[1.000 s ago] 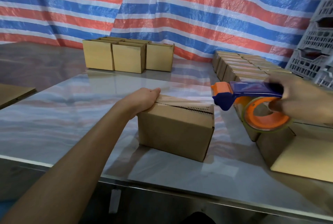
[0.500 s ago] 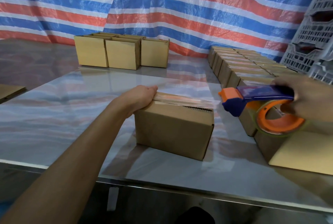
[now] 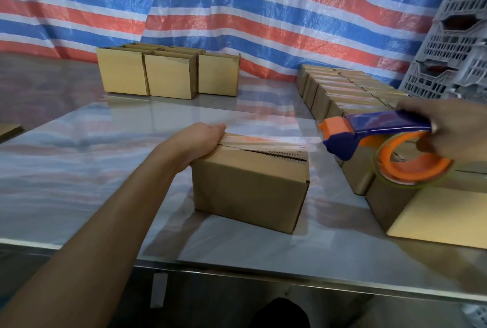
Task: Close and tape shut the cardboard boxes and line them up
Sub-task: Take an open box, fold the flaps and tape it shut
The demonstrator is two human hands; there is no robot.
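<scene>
On the table [image 3: 79, 169], the cardboard box [image 3: 250, 188] is pinned at its left top edge by the flat-fingered left hand [image 3: 203, 138], arm outstretched. The tape dispenser [image 3: 382, 127] is gripped by the right hand [image 3: 453, 127], with tape [image 3: 276, 142] stretched over the seam.

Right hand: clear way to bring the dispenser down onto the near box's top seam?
Probably yes. The right hand grips the tape dispenser just past the cardboard box's right edge, with tape stretched above the seam from under the left hand. Nothing sits between.
</scene>
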